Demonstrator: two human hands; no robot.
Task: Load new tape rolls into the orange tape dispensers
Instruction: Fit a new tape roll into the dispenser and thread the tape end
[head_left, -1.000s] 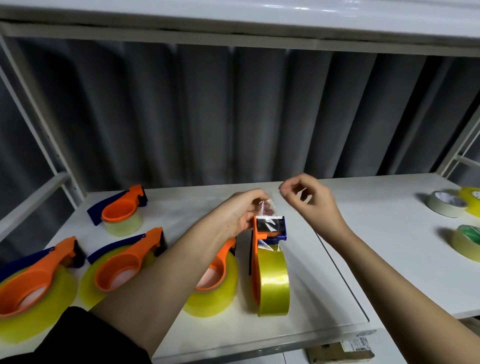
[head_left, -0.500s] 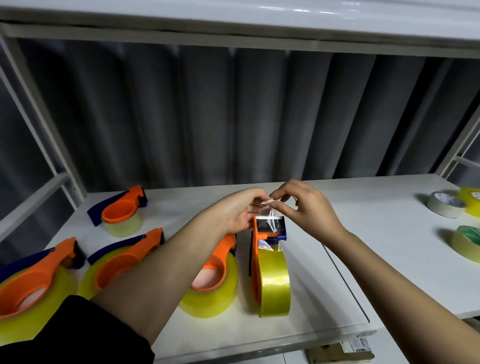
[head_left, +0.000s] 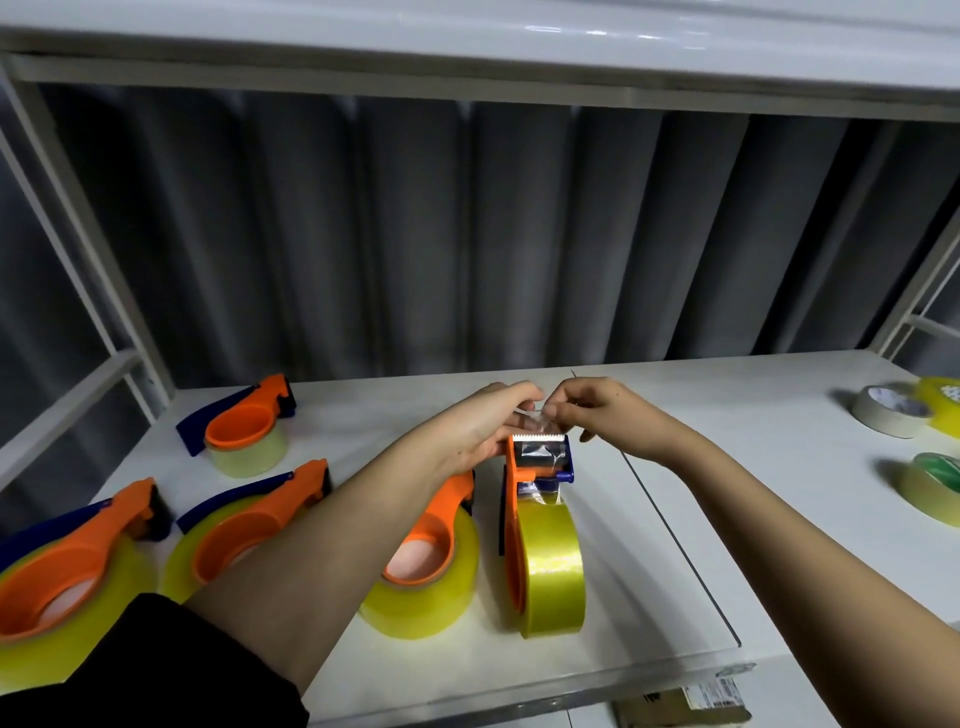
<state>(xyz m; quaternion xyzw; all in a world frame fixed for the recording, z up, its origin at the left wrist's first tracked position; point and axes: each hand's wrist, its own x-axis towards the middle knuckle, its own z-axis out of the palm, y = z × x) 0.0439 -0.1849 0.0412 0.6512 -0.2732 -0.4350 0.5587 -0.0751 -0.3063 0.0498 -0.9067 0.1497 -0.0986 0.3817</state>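
Left hand (head_left: 480, 428): gripped the upright dispenser (head_left: 537, 512) at its head.
Right hand (head_left: 605, 415): pinched the clear tape end (head_left: 540, 423) at 12 o'clock of that dispenser.
Writing: carton label (head_left: 714, 696) at 5 o'clock, unreadable.

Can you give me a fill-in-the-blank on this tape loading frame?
1. Both hands pinch the clear tape end above the upright dispenser's serrated ____.
2. The upright dispenser's roll is coloured ____.
3. The green-cored roll lies at the table's ____ edge.

Missing: blade; yellow; right
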